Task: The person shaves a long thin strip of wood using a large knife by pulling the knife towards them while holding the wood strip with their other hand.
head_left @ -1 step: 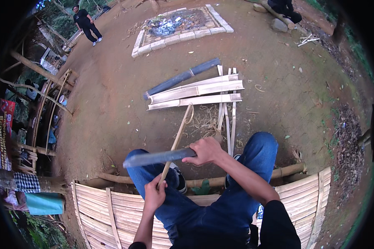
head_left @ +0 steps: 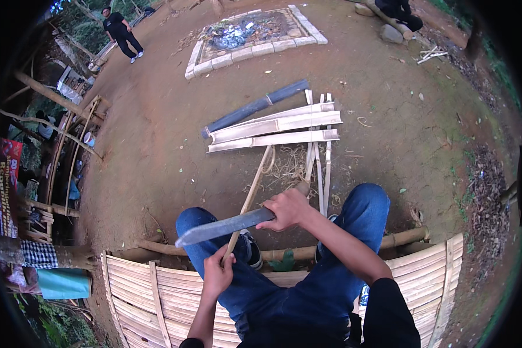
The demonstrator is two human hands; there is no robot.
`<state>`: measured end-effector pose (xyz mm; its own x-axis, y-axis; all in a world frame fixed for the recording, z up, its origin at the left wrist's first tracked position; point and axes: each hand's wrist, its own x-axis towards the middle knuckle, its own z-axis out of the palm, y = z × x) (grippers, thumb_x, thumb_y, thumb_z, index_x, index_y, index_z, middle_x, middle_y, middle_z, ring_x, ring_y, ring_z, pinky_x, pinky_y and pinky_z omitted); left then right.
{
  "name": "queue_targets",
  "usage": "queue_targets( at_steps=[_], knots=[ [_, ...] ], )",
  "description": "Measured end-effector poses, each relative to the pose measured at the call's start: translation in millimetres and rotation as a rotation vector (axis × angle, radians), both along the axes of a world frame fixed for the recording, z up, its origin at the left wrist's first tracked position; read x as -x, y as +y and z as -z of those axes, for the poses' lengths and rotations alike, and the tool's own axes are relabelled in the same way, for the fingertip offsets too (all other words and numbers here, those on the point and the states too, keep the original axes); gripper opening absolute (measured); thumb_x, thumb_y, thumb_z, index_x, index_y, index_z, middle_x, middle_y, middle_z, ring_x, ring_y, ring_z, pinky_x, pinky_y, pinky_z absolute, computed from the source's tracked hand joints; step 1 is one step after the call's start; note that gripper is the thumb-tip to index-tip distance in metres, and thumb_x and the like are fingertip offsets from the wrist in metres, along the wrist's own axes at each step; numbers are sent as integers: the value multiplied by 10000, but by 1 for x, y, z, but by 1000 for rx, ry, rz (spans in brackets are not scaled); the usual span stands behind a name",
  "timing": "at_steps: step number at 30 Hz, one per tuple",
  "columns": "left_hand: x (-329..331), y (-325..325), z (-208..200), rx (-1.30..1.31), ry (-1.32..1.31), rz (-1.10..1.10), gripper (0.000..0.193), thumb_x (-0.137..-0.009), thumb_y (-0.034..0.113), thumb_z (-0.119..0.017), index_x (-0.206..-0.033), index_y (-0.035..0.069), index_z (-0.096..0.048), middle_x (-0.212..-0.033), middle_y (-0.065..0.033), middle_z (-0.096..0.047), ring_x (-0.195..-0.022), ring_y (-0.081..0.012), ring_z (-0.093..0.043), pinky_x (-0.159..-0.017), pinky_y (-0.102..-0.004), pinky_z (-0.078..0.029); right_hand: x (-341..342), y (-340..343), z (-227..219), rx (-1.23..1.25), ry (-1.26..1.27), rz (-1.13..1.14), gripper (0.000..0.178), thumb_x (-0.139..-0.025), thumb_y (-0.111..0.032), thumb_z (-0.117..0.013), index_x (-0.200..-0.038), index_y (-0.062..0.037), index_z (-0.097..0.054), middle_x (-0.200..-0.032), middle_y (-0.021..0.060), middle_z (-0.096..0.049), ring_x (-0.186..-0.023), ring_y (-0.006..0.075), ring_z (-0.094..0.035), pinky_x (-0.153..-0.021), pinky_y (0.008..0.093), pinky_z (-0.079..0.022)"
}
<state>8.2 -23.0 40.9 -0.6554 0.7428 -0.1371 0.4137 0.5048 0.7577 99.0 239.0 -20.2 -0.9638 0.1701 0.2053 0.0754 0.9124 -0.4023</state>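
My right hand [head_left: 285,210] is closed round the wooden handle of a machete [head_left: 219,228]. Its broad grey blade points left and lies across a thin bamboo strip [head_left: 253,190]. Lower down, my left hand [head_left: 218,272] grips the near end of that strip, between my knees. The strip slants up and away, with a curled shaving [head_left: 268,162] hanging near its far end. Beyond it on the ground lie split bamboo pieces [head_left: 275,124] and a dark bamboo length [head_left: 255,108]. Narrow bamboo slats [head_left: 328,168] lie beside a heap of shavings [head_left: 289,165].
I sit on a bamboo slat bench [head_left: 136,296], with a bamboo pole [head_left: 403,236] along its front. A stone-edged fire pit [head_left: 255,51] is ahead. One person [head_left: 122,33] stands far left; another [head_left: 397,13] sits far right. A bamboo rail [head_left: 58,98] is at left.
The machete blade has tilted, showing more of its flat side, and its tip sits slightly lower. Both hands keep their holds and have barely moved.
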Motion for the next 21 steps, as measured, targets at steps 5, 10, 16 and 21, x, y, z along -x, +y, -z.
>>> queue_targets(
  at_steps=[5, 10, 16, 21],
  knots=[
    [13, -28, -8, -40, -147, -32, 211, -945, 49, -531, -1123, -1, -632, -701, 34, -549, -582, -3, -430, -506, -183, -333, 7, 97, 35, 517, -387, 798, 811, -866, -691, -422, -897, 79, -676, -888, 277, -667, -893, 418, -656, -762, 475, -529],
    [27, -10, -42, -201, -261, -212, 215, -925, 42, -543, -1110, 5, -647, -691, 35, -556, -595, -28, -436, -514, -204, -351, 16, 53, 86, 684, -456, 712, 832, -864, -712, -409, -836, 72, -685, -832, 251, -676, -809, 351, -681, -759, 434, -522],
    [35, 34, -4, -64, -39, -101, 148, -906, 41, -560, -1012, 8, -658, -626, 16, -538, -585, -37, -443, -518, -234, -374, 12, 23, 72, 1458, -121, 650, 753, -890, -665, -453, -696, 48, -600, -540, 89, -541, -460, 180, -547, -446, 330, -438],
    [22, 56, 8, -72, -81, -47, 148, -907, 44, -549, -1002, -2, -653, -634, -2, -560, -594, -45, -463, -543, -227, -389, -8, 27, 11, 1825, 227, 606, 570, -883, -561, -587, -692, -28, -520, -507, -33, -395, -383, 77, -386, -373, 248, -325]
  ],
)
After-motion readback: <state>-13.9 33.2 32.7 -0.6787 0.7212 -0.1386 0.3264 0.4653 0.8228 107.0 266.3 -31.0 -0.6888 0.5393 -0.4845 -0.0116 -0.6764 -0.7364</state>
